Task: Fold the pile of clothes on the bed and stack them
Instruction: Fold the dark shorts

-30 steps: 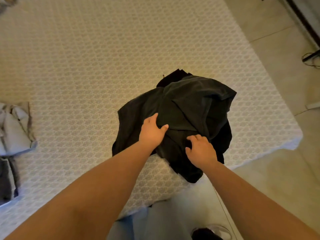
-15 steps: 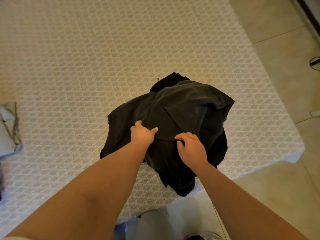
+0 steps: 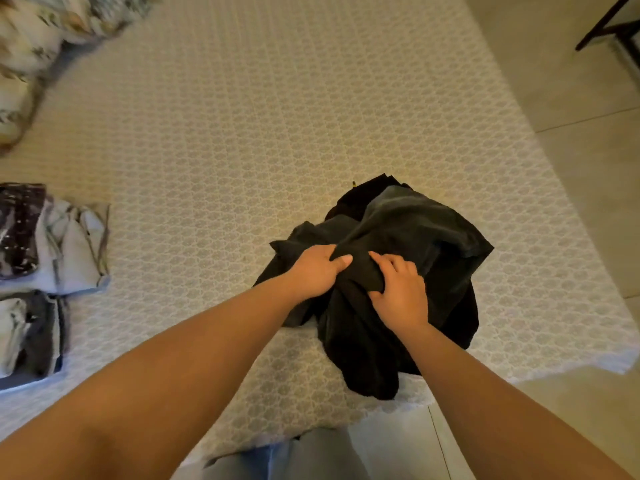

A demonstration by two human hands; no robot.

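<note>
A crumpled pile of dark clothes (image 3: 422,233) lies on the bed (image 3: 242,140) near its front right corner, part of it hanging over the front edge. My left hand (image 3: 313,270) grips a bunch of the dark fabric at the pile's left side, thumb and fingers curled into it. My right hand (image 3: 398,296) grips the same bunched fold just to the right, fingers dug into the cloth. The two hands are close together on top of the pile. At the left edge of the bed lie folded clothes (image 3: 52,244) in light and dark patterns, with another folded stack (image 3: 27,334) in front of them.
The bed has a cream lace-patterned cover. A floral pillow or bedding (image 3: 31,46) lies at the far left corner. Tiled floor (image 3: 571,133) runs along the right, with a dark furniture leg (image 3: 602,22) at the top right. My legs in light trousers (image 3: 294,459) stand at the bed's front edge.
Both hands have closed tighter on the dark fabric and moved nearer each other, bunching it up. The view has swung, bringing the folded stacks and floral bedding at the left into view.
</note>
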